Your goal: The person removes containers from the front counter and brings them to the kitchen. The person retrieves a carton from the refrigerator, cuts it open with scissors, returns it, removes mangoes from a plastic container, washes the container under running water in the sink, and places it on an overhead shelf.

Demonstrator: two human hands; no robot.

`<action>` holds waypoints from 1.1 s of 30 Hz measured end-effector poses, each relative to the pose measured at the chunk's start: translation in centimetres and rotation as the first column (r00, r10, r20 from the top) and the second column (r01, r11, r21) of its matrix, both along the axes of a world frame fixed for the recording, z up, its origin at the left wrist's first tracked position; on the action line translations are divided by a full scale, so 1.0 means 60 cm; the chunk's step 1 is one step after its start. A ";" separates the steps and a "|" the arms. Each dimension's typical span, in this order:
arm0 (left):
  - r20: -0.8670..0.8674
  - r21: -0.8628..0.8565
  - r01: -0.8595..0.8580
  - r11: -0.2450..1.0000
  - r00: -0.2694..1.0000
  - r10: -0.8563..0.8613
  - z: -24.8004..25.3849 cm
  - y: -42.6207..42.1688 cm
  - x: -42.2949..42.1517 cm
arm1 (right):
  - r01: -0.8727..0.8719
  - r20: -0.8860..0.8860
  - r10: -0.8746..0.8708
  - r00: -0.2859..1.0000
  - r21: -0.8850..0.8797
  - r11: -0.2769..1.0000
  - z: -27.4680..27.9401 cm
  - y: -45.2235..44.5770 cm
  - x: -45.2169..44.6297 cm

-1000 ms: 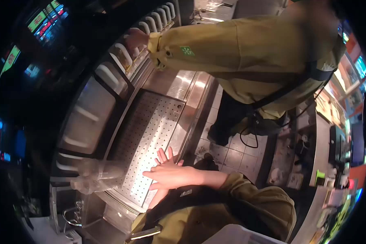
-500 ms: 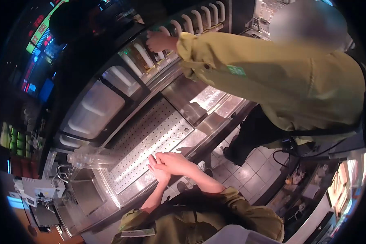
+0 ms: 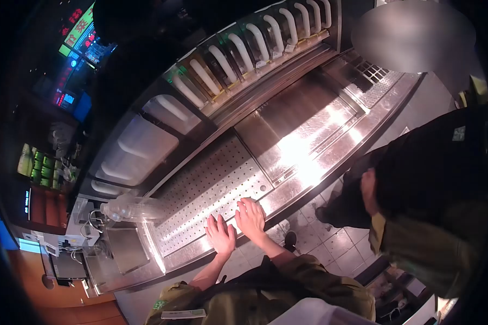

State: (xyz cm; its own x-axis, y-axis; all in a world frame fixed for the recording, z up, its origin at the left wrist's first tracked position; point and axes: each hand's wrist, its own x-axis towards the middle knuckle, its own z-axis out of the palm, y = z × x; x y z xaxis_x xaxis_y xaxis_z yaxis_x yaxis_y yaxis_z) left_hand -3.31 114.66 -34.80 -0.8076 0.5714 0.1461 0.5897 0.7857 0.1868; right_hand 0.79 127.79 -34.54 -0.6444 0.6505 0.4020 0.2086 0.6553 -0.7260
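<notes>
Both of my hands are apart over the front edge of a steel counter, beside a perforated drain tray (image 3: 200, 184). My left hand (image 3: 220, 236) has its fingers spread and holds nothing. To its right, my right hand (image 3: 250, 218) is also empty, its fingers stretched out near the tray's lower right corner. Clear plastic bottles or cups (image 3: 133, 208) lie at the tray's left end; which of the two I cannot tell.
White curved handles (image 3: 238, 51) line the back of the counter. Lidded clear bins (image 3: 138, 143) stand behind the tray. A co-worker (image 3: 428, 173) stands at the right. Electronic equipment (image 3: 84, 230) sits at the left, and tiled floor (image 3: 331, 244) shows below.
My hands, clasped together before, have separated and opened. The co-worker's arm has drawn back from the handles and now hangs down at the right. The view has shifted, showing more of the counter.
</notes>
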 end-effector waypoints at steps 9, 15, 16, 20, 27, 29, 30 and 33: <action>-0.024 0.001 0.015 1.000 1.000 -0.015 -0.003 0.000 0.002 | 0.015 0.015 -0.016 1.000 0.029 0.999 -0.023 -0.005 -0.006; -0.008 0.014 -0.010 1.000 1.000 0.010 -0.006 0.001 0.002 | -0.036 -0.018 0.036 0.999 0.019 0.999 -0.021 0.001 0.000; -0.014 0.021 -0.003 1.000 1.000 0.003 -0.005 0.002 0.003 | -0.044 -0.026 0.044 0.999 0.018 0.999 -0.022 0.002 0.002; -0.055 0.009 0.009 1.000 0.998 -0.008 -0.004 0.002 0.002 | -0.067 -0.009 0.067 0.998 0.048 0.997 -0.013 0.007 0.006; -0.090 0.002 0.012 1.000 0.996 -0.012 0.001 0.002 0.003 | -0.097 0.022 0.095 0.995 0.094 0.991 -0.018 0.002 0.002; -0.082 0.018 0.009 1.000 0.997 -0.007 0.000 0.000 0.002 | -0.100 0.032 0.096 0.995 0.123 0.987 -0.017 0.002 0.002; -0.070 0.017 -0.003 1.000 0.998 0.005 -0.001 -0.001 0.002 | -0.095 0.033 0.092 0.995 0.136 0.986 -0.015 0.002 0.003; -0.037 0.031 -0.027 0.999 0.999 0.028 -0.008 -0.005 0.001 | -0.093 0.024 0.090 0.996 0.178 0.980 -0.024 -0.002 0.003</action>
State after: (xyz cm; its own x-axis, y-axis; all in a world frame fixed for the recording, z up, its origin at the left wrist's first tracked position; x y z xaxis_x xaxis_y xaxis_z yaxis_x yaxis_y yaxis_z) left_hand -3.25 114.34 -35.29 -0.8164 0.5442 0.1934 0.5753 0.7959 0.1889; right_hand 0.98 127.66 -35.97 -0.7053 0.5069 0.4956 0.1524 0.7912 -0.5923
